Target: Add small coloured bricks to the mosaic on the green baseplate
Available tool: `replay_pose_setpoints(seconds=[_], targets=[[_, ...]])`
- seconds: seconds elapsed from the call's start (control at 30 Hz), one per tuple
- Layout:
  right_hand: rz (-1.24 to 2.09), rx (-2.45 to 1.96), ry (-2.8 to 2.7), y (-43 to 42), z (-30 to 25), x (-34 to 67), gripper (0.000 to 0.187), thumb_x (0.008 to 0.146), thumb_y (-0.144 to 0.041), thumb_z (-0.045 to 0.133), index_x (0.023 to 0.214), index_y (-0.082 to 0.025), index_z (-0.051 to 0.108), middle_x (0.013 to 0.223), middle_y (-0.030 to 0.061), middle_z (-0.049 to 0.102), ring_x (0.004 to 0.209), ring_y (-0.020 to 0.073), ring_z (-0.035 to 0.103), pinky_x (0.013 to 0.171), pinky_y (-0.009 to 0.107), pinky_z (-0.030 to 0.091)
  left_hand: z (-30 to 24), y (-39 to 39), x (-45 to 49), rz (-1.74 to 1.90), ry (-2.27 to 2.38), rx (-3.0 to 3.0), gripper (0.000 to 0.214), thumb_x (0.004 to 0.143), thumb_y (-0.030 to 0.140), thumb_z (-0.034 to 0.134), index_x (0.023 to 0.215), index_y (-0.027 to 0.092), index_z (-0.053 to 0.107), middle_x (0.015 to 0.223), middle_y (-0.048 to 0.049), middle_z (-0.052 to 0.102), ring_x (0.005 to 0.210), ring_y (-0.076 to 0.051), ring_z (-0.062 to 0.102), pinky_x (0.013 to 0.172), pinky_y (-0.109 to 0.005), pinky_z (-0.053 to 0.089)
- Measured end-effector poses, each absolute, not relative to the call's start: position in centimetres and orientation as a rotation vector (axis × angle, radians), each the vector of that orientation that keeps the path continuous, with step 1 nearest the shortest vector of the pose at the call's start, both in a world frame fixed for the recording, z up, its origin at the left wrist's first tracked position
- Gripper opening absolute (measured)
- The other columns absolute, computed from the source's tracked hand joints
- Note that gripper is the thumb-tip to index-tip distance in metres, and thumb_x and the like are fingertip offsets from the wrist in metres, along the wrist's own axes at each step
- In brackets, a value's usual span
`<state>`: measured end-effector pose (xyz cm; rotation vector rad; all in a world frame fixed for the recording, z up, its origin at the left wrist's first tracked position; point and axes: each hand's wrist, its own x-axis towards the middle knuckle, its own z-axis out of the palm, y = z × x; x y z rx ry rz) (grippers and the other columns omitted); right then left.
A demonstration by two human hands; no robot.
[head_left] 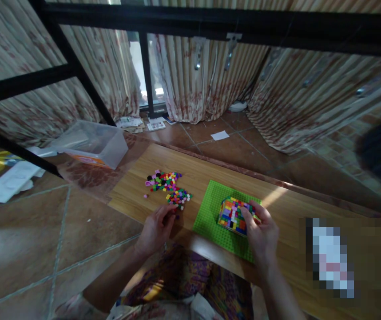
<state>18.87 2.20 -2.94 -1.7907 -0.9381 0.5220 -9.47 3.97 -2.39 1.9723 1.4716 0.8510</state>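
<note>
The multicoloured brick block (232,213) sits flat on the green baseplate (204,218) on the desk (130,191), its long axis running left to right and dipping toward the wearer at the right end, roughly along the plate's near edge. The right hand (263,231) grasps that right end between thumb and fingers, while the left hand (155,229) has its fingers drawn together beside the loose bricks (164,181), though whether they pinch one I cannot tell.
</note>
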Motion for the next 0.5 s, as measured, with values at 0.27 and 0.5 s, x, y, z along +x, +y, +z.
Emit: replay_pose_setpoints(seconds=[0.27, 0.5], targets=[[0.191, -1.581, -1.41, -0.4, 0.5, 13.5, 0.02, 0.086, -0.037, 0.055, 0.093, -0.022, 0.068, 0.093, 0.0042, 0.069, 0.084, 0.0168, 0.063, 0.079, 0.03, 0.048, -2.2, 3.6, -10.5, 0.836, 1.591, 1.955, 0.031, 0.081, 0.009, 0.049, 0.109, 0.02, 0.058, 0.1, -0.005, 0.063, 0.086, -0.015, 0.062, 0.077, -0.028, 0.052], [0.455, -1.597, -1.893, 0.7, -2.9, 5.3, 0.023, 0.09, -0.026, 0.047, 0.102, -0.021, 0.065, 0.092, 0.0065, 0.064, 0.089, 0.0188, 0.06, 0.078, 0.03, 0.046, -2.6, 3.7, -9.7, 0.709, 1.55, 2.078, 0.022, 0.084, 0.012, 0.05, 0.101, 0.022, 0.06, 0.102, -0.0045, 0.061, 0.09, -0.016, 0.061, 0.08, -0.029, 0.052]])
